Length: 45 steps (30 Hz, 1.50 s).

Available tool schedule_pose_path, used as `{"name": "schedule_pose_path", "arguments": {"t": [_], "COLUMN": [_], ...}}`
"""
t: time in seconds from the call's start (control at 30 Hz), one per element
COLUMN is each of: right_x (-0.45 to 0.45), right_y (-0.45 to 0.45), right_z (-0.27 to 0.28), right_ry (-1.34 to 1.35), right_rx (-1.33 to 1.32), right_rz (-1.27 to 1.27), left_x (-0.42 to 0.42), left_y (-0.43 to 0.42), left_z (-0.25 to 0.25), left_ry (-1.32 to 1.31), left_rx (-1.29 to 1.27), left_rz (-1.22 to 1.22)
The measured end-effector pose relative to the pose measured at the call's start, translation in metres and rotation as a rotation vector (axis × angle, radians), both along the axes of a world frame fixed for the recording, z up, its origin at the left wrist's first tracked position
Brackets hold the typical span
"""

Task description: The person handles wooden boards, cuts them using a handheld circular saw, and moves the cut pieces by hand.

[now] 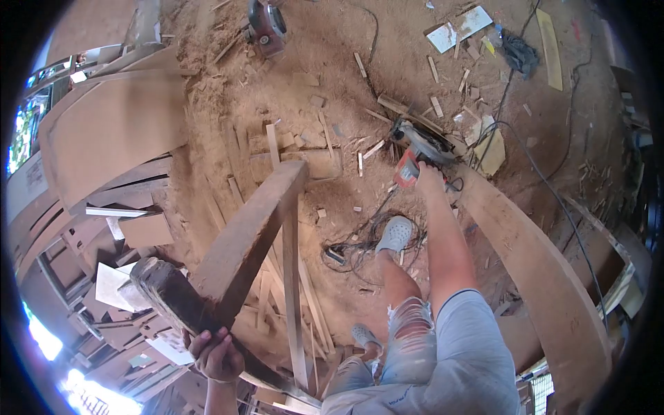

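Observation:
My right hand (pixel 430 177) is closed around the handle of a circular saw (pixel 408 168) with a red body and a grey guard. The saw is at the end of a long, wide wooden board (pixel 532 270) that runs down the right side; whether its blade touches the wood I cannot tell. At the lower left, my left hand (pixel 217 355) has its fingers curled over the edge of a dark, worn timber (pixel 169 294). A thick brown beam (pixel 252 228) joins that timber and slants up and away.
A second red power tool (pixel 266 28) lies on the sawdust-covered ground at the top. Black cables (pixel 553 190) trail along the right and coil near my clog (pixel 395 234). Wood offcuts (pixel 460 79) are scattered about. Large panels (pixel 117 131) and stacked boards line the left.

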State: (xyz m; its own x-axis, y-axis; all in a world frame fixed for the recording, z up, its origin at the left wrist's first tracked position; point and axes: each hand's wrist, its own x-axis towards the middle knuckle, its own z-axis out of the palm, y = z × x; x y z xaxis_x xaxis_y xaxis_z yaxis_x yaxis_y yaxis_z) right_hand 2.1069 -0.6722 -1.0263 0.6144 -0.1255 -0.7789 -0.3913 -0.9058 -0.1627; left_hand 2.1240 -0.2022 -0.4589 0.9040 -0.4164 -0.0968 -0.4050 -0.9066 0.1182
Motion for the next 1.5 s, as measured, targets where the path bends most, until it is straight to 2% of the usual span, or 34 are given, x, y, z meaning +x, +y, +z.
{"name": "schedule_pose_path", "arguments": {"t": [0.23,0.37,0.43,0.57,0.67,0.8,0.87,0.9,1.0,1.07,1.13,1.17,1.2,1.23,1.27,1.3,1.37,1.47,1.5], "right_x": [-0.003,-0.045,-0.074,-0.162,-0.214,-0.277,-0.310,-0.324,-0.362,-0.401,-0.434,-0.453,-0.478,-0.504,-0.525,-0.541,-0.564,-0.577,-0.593], "right_y": [0.010,0.040,0.053,0.062,0.074,0.061,0.044,0.035,0.025,0.038,0.051,0.050,0.032,0.013,-0.011,-0.037,-0.064,-0.084,-0.087], "right_z": [0.049,0.109,0.154,0.208,0.290,0.403,0.462,0.497,0.644,0.707,0.739,0.723,0.717,0.715,0.715,0.720,0.737,0.818,0.861], "right_ry": [-0.049,-0.203,-0.141,-0.072,0.028,-0.219,-0.287,-0.362,-0.509,-0.766,-1.175,-1.145,-1.179,-1.207,-1.237,-1.230,-1.093,-0.965,-1.069], "right_rx": [0.013,-0.071,-0.029,0.283,0.329,0.449,0.619,0.608,0.594,0.604,0.571,0.526,0.416,0.312,0.209,0.780,0.983,1.612,1.205], "right_rz": [-0.121,-0.174,-0.195,-0.395,-0.609,-0.527,-0.647,-0.651,-0.710,-0.708,-0.648,-0.638,-0.729,-0.815,-0.886,-1.350,-1.964,-2.070,-2.010], "left_x": [0.006,0.013,0.016,0.016,0.013,0.004,-0.014,-0.037,-0.143,-0.246,-0.337,-0.373,-0.402,-0.430,-0.450,-0.463,-0.487,-0.516,-0.519], "left_y": [-0.006,-0.013,-0.018,-0.025,-0.021,-0.026,-0.044,-0.069,-0.166,-0.241,-0.319,-0.354,-0.378,-0.391,-0.401,-0.415,-0.438,-0.492,-0.511], "left_z": [-0.004,-0.003,0.003,0.008,0.007,0.016,0.008,0.012,0.051,0.081,0.124,0.154,0.180,0.200,0.214,0.220,0.228,0.213,0.190], "left_ry": [-0.056,-0.075,-0.058,-0.087,-0.157,-0.207,-0.210,-0.199,0.111,0.573,1.342,1.782,2.018,2.071,1.995,1.795,1.336,0.608,0.499], "left_rx": [-0.054,-0.112,-0.133,-0.193,-0.246,-0.279,-0.320,-0.366,-0.637,-0.972,-1.365,-1.474,-1.459,-1.419,-1.383,-1.346,-1.247,-1.047,-0.942], "left_rz": [-0.011,0.001,0.022,0.011,-0.038,-0.090,-0.076,-0.156,-0.124,-0.030,0.189,0.347,0.371,0.279,0.094,-0.166,-0.587,-1.118,-1.186]}}
